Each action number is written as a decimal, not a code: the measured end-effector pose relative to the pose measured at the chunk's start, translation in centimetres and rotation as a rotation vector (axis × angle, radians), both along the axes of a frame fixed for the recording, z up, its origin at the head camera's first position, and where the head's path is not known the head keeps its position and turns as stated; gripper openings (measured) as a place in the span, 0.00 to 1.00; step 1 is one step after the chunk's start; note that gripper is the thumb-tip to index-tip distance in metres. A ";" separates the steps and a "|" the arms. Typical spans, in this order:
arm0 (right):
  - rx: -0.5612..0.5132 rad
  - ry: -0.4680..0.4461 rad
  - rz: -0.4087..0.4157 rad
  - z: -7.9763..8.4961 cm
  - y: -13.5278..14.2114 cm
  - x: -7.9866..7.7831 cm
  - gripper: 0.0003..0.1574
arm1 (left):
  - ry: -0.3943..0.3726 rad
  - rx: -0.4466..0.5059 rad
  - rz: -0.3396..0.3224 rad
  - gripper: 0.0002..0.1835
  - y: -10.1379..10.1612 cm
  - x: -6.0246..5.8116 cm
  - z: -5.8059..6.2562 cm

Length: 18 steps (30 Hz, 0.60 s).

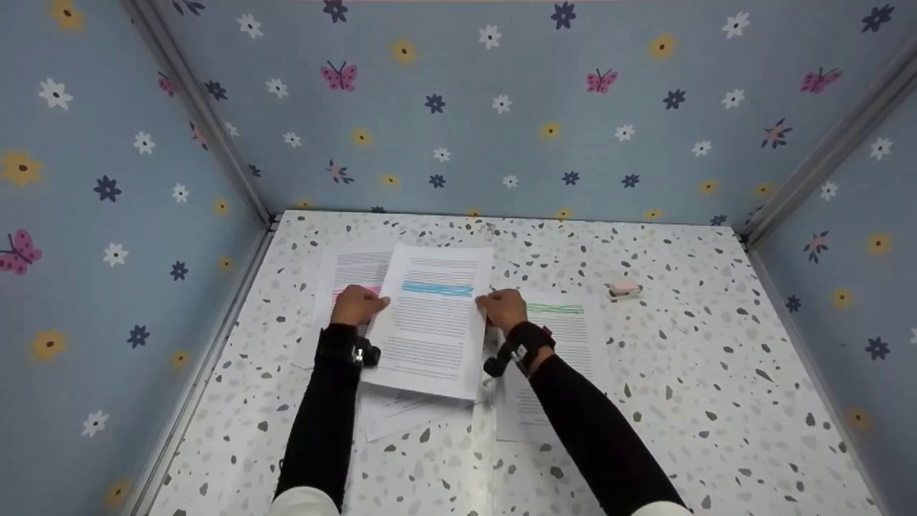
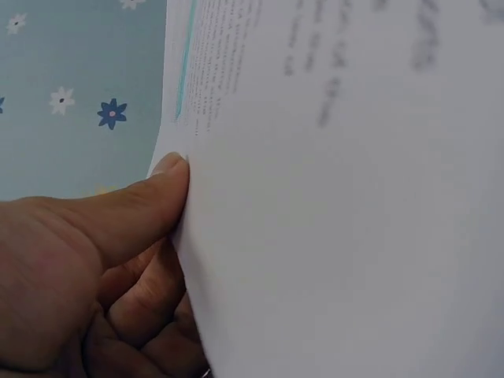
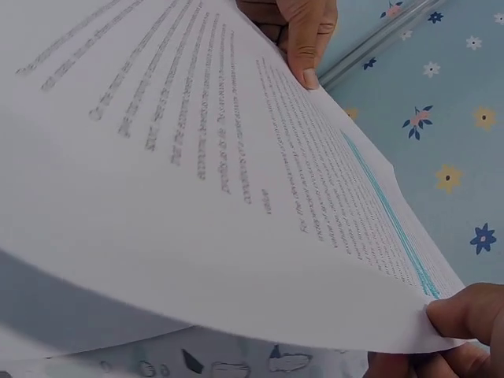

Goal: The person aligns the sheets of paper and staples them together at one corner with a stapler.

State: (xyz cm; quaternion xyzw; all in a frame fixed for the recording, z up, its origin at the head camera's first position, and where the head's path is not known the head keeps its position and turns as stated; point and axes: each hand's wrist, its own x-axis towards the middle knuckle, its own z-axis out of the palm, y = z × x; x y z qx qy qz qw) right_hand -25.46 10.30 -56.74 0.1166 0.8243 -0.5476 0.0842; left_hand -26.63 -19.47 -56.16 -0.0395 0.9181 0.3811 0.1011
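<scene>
Both hands hold up a printed sheet of paper [image 1: 426,330] with a blue highlighted band across its upper part. At its left edge, the left hand [image 1: 358,304] pinches it between thumb and curled fingers. On the opposite edge the right hand [image 1: 504,308] grips it the same way. Partly under the left hand lies a sheet with pink highlighting [image 1: 362,266]. Beneath the right forearm is a sheet with green highlighting [image 1: 566,337]. Another printed page [image 1: 401,416] shows below the held sheet's lower edge. In the right wrist view the held sheet [image 3: 236,260] bows between the hands.
A small pale pink stapler [image 1: 623,289] stands on the speckled white table [image 1: 702,401], right of the green-marked sheet. Blue flowered panels [image 1: 501,122] enclose the table at the back and both sides.
</scene>
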 end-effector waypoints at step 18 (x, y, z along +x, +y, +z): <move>-0.050 0.165 -0.053 6.7 4.7 -1.2 0.15 | 0.067 0.273 -0.009 0.15 4.0 0.3 6.3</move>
